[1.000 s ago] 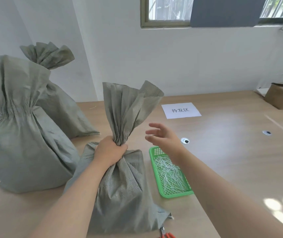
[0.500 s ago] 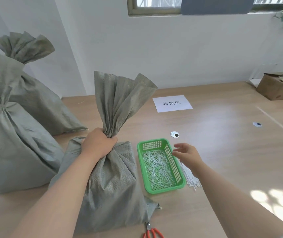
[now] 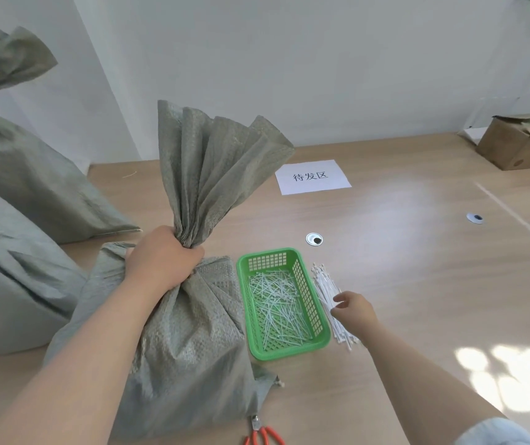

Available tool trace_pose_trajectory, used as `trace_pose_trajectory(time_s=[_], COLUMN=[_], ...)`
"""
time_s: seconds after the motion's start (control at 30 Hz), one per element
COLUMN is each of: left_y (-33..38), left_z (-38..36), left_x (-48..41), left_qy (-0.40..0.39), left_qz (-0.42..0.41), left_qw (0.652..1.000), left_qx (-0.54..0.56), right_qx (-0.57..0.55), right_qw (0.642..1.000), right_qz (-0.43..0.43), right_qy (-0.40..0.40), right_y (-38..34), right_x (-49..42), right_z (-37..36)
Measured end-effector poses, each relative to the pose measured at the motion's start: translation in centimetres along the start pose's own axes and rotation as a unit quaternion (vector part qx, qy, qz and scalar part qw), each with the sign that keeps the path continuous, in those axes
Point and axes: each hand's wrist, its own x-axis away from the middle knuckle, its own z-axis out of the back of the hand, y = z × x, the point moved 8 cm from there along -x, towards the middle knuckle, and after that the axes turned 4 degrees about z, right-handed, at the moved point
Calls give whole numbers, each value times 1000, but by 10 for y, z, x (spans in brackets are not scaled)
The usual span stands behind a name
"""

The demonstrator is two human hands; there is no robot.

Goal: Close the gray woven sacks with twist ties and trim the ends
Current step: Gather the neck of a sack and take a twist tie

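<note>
Three gray woven sacks are counted on the wooden table [image 3: 417, 268].
- The centre sack [image 3: 186, 348] stands at centre frame. Its gathered neck is gripped by the left hand [image 3: 164, 258], fingers wrapped tight around the fabric, and the open mouth fans upward above the fist.
- A second sack [image 3: 6, 277] is seen at the left edge, just beside the centre sack.
- A third sack [image 3: 26, 168] is seen at upper left against the wall, its neck cinched.

One green plastic basket [image 3: 268, 252] is set just right of the centre sack, holding a loose heap of white tie offcuts [image 3: 276, 303]. One bundle of white ties [image 3: 323, 284] is laid on the table along the basket's right side. The right hand [image 3: 355, 311] is placed on this bundle, fingers loosely bent with the tips at the ties; whether a tie is pinched cannot be told.

One pair of red-handled scissors [image 3: 263, 435] is partly cut off at the bottom edge. One paper sign [image 3: 311, 176] with printed characters is noted at upper centre. Two round grommets [image 3: 314, 239] [image 3: 474, 218] are set into the tabletop. One cardboard box [image 3: 514, 146] is noted at upper right.
</note>
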Motion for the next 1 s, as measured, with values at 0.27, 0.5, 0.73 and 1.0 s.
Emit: trace_pose_trajectory(time_s=[0.27,0.5,0.73,1.0], left_y=[13,15,19,25], left_z=[-7,-8,-13,-13], left_x=[-5,-8,-10,-3], left_qy=[-2,0,-1,0], left_qz=[5,12,2,-15], left_qw=[1000,1000,1000,999], left_qx=[-20,-8,-9,-32], right_qx=[184,275,281,255], right_qw=[983,961,959,966], right_qz=[14,-19,-28,-28], right_qy=[-22,5,22,17], right_y=[16,29,39,38], right_x=[-28,-40,-44,-38], right_z=[-19,-27,-31,-25])
